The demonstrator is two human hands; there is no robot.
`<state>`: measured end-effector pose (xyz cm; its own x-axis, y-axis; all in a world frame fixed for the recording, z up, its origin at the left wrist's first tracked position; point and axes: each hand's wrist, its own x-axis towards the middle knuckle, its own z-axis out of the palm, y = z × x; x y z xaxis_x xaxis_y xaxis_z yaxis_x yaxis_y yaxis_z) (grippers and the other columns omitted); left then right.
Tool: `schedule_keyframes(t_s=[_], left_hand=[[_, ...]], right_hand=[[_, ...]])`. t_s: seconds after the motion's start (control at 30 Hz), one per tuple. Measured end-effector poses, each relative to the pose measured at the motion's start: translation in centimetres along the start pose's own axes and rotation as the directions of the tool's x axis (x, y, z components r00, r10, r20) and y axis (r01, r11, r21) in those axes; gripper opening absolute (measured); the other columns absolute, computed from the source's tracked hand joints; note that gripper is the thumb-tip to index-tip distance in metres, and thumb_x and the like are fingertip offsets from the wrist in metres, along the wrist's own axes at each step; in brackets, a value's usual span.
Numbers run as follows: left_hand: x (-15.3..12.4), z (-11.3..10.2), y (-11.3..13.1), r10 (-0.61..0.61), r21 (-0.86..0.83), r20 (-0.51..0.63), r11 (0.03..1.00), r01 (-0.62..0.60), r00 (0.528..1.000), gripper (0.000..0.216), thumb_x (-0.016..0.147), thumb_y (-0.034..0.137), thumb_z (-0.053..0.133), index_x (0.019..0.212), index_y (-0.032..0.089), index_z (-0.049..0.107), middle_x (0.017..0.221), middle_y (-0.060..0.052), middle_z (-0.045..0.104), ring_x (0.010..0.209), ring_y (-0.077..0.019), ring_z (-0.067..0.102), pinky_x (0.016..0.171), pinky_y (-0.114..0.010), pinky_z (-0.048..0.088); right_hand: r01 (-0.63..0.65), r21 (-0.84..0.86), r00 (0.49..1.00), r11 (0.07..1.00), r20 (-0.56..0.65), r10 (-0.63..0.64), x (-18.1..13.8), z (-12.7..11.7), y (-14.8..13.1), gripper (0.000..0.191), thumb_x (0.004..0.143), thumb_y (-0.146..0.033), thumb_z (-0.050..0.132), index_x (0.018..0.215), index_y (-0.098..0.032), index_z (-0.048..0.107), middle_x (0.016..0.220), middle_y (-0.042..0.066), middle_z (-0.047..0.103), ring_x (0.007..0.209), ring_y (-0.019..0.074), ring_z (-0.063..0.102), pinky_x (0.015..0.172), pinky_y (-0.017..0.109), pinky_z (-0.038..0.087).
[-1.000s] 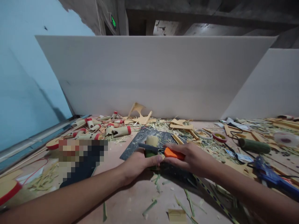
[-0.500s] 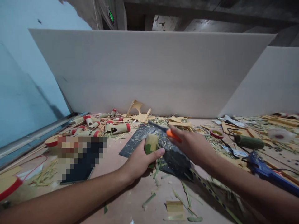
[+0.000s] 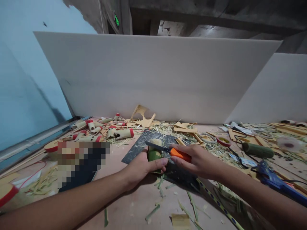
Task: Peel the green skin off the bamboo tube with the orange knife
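Observation:
My left hand (image 3: 141, 164) is wrapped round a short piece of green bamboo (image 3: 154, 155), partly peeled to pale wood near its far end. In my right hand (image 3: 194, 158) is a knife with an orange handle (image 3: 180, 153). Its dark blade (image 3: 157, 146) lies across the bamboo, near the pale end. Beneath both hands is a dark sheet (image 3: 135, 150) strewn with shavings. Green peelings (image 3: 153, 213) are scattered on the table (image 3: 124, 207) in front of me.
Bamboo tubes with red ends (image 3: 123, 134) are piled at the back left. A blue glue gun (image 3: 271, 175), a green bamboo tube (image 3: 257, 150) and a tape roll (image 3: 224, 141) lie on the right. A pale board (image 3: 158, 80) stands behind the table.
My right hand has drawn the knife back towards me and down. The blade, earlier beyond the bamboo, now lies across it. My left hand keeps its hold.

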<state>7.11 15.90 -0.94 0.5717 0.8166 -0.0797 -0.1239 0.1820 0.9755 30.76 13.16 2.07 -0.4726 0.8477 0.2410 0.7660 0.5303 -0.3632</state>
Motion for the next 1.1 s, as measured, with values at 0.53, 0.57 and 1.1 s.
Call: schedule_keyframes(t_s=[0.53,0.57,1.1], left_hand=[[-0.3,1.3,0.1,0.038,0.182,-0.165,0.983,-0.007,0.986,0.043,0.076,0.047,0.087,0.098,0.019,0.064,0.077,0.002,0.065,0.069,-0.0142,0.057,0.068,-0.027,0.045],[-0.2,1.3,0.0,0.032,0.190,-0.168,0.982,0.001,0.985,0.045,0.076,0.049,0.086,0.099,0.020,0.061,0.077,0.003,0.063,0.068,-0.0140,0.056,0.067,-0.027,0.044],[-0.9,1.2,0.2,0.048,0.060,-0.039,0.997,-0.045,0.998,0.041,0.073,0.041,0.091,0.103,0.021,0.073,0.115,-0.006,0.076,0.104,-0.0243,0.068,0.089,-0.034,0.052]], right_hand=[[-0.232,-0.176,0.939,0.957,-0.299,0.172,1.1,0.6,0.8,0.041,0.101,-0.052,0.049,0.111,-0.021,0.075,0.068,0.004,0.069,0.053,0.0160,0.054,0.053,0.028,0.033],[-0.248,-0.192,0.917,0.950,-0.363,0.166,1.1,0.4,1.2,0.042,0.102,-0.052,0.047,0.109,-0.020,0.074,0.071,0.005,0.070,0.055,0.0167,0.055,0.055,0.029,0.035],[0.019,0.086,0.991,0.996,0.127,-0.030,-0.4,0.5,-1.8,0.035,0.101,-0.052,0.054,0.098,-0.022,0.072,0.066,-0.003,0.058,0.054,0.0114,0.041,0.053,0.027,0.030]])
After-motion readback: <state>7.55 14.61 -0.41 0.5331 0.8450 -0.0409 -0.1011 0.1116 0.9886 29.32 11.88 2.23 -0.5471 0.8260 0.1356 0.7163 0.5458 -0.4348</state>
